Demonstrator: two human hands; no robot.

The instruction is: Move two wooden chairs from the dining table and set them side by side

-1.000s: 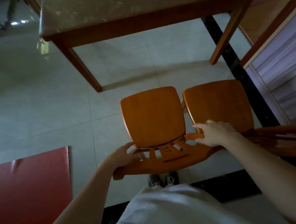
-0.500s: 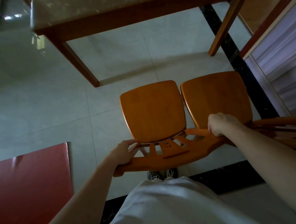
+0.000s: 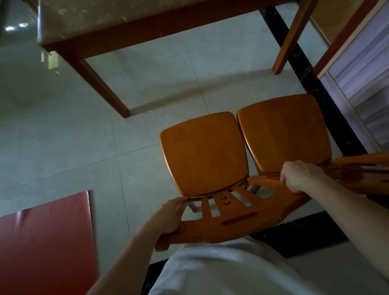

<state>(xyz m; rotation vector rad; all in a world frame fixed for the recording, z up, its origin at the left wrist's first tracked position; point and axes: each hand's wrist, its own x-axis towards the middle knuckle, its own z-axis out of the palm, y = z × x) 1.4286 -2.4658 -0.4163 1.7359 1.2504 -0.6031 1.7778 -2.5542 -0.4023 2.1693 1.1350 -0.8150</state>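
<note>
Two wooden chairs stand side by side on the pale tiled floor (image 3: 45, 138), seen from above and behind their backrests. The left chair (image 3: 203, 156) sits near the centre of the view, its seat edge just beside, possibly touching, the seat of the right chair (image 3: 282, 134), which lies at about 2 o'clock from it. Both seats face the dining table (image 3: 151, 6), which fills the 12 o'clock part of the view, well apart from the chairs, with one table leg at 10 o'clock of the left chair and another at 1 o'clock of the right chair.

The left hand (image 3: 169, 217) is wrapped around the left end of the left chair's curved backrest rail, fingers curled over the top near the seat's rear corner. The right hand (image 3: 301, 178) is clenched on the right end of the same backrest, at 3 o'clock of the slats, right where the right chair's backrest begins and stretches off toward 3 o'clock.

A red mat (image 3: 37, 257) lies on the floor at 8 o'clock. A dark floor strip (image 3: 305, 70) runs from 1 o'clock down past the right chair. A panelled door or cabinet front (image 3: 377, 87) stands at 3 o'clock. The person's white shirt (image 3: 213, 278) fills the 6 o'clock edge
</note>
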